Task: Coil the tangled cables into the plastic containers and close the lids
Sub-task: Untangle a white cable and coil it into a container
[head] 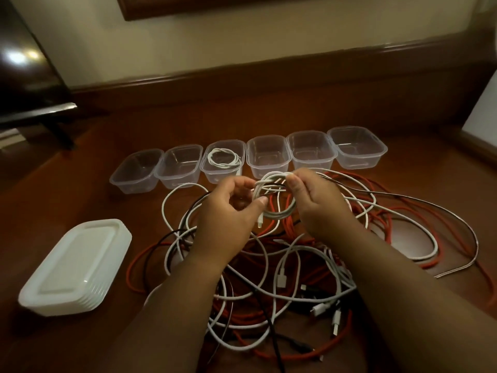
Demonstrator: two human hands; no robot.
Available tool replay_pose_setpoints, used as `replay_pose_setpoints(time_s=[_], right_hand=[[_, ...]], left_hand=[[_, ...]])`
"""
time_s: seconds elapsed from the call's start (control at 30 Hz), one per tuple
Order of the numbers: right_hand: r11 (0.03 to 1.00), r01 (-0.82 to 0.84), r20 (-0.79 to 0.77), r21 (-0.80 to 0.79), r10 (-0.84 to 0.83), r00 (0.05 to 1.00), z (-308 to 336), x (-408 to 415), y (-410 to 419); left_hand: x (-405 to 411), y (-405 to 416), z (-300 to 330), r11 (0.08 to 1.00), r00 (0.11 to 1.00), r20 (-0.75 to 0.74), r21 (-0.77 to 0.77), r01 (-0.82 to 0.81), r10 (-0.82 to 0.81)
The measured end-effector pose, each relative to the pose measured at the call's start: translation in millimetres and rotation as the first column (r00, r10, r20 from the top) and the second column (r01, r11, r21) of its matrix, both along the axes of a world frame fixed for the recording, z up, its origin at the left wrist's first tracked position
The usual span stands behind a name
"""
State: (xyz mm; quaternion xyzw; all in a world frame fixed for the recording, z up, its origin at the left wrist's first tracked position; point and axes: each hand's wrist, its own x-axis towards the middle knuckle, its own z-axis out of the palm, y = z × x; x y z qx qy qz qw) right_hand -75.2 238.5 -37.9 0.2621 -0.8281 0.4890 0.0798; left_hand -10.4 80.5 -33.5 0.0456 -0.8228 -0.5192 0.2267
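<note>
A small white cable coil is held above the tangle between both hands. My left hand pinches its left side with thumb and fingers, a connector end dangling below. My right hand grips the coil's right side at the top. Under them lies a tangle of white, red and black cables on the wooden surface. Several clear plastic containers stand in a row behind; the third from the left holds a coiled white cable. The others, such as the container just right of it, hold nothing.
A stack of white lids lies at the front left. A dark furniture leg and stand sits at the far left. A wooden ledge and wall run behind the containers. A white object is at the right edge.
</note>
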Motion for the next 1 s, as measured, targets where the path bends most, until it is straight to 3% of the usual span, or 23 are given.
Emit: replay_pose_setpoints(time_s=[0.2,0.27,0.33,0.37,0.7,0.83,1.0], right_hand=[[0.990,-0.023,0.100,-0.142,0.037,0.994,3,0,7],[0.989,0.105,0.053,0.103,-0.111,0.992,-1,-11,12],[0.888,0.190,-0.027,0.419,-0.197,0.980,-4,-20,14],[0.852,0.178,-0.010,0.493,-0.199,0.980,-5,-22,14],[0.724,-0.026,0.163,0.689,-0.120,0.979,-25,-26,12],[0.695,-0.053,0.173,0.717,-0.103,0.980,-25,-28,11],[0.699,-0.060,0.180,0.712,-0.099,0.979,-26,-29,10]], left_hand=[[-8,-11,13,0.989,0.994,0.090,0.131,-0.073,0.062],[-21,-18,24,0.986,0.992,0.110,0.142,-0.082,0.067],[-43,-25,33,0.990,0.989,0.136,0.115,-0.082,0.066],[-57,-28,37,0.993,0.986,0.150,0.086,-0.079,0.066],[-189,-40,27,0.931,0.950,0.219,-0.336,-0.142,0.224],[-211,-34,17,0.844,0.936,0.227,-0.524,-0.116,0.269],[-228,-25,8,0.548,0.945,0.121,-0.834,-0.069,0.303]])
